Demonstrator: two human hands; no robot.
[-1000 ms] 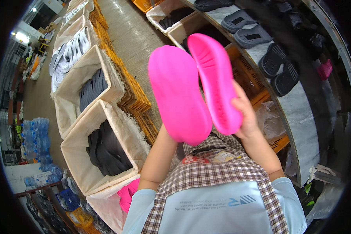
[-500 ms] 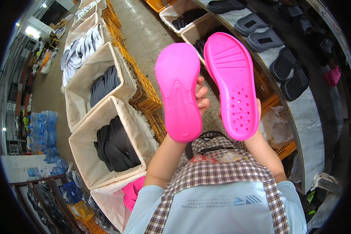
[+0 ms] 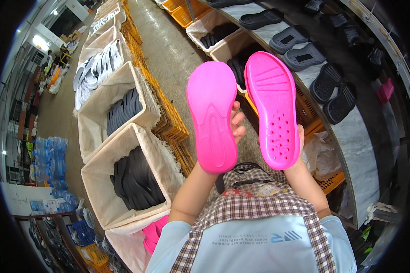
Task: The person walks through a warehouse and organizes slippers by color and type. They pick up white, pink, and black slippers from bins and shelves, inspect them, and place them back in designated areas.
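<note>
I hold two bright pink shoe soles up side by side in front of my apron. My left hand [image 3: 237,122] is closed round the left sole [image 3: 212,100], its fingertips curling past the right edge. That sole turns a smooth face to me, with a curved, pointed pattern in the middle. My right hand [image 3: 301,134] grips the right sole [image 3: 273,102] from behind, mostly hidden by it. This sole shows a raised rim, slanted ribs at the top and several small holes lower down. The two soles stand apart, with a narrow gap between them.
Cloth-lined bins on the left hold black soles [image 3: 139,182], dark grey soles [image 3: 124,111] and white soles [image 3: 98,66]. Pink pieces [image 3: 156,234] lie in the nearest bin. To the right, a long bench [image 3: 357,150] carries dark soles [image 3: 305,57] above orange crates [image 3: 330,182].
Both soles appear slightly lower and further right in the picture, and the right one has turned a little. The surroundings have shifted with the head's movement. Both hands keep their hold.
</note>
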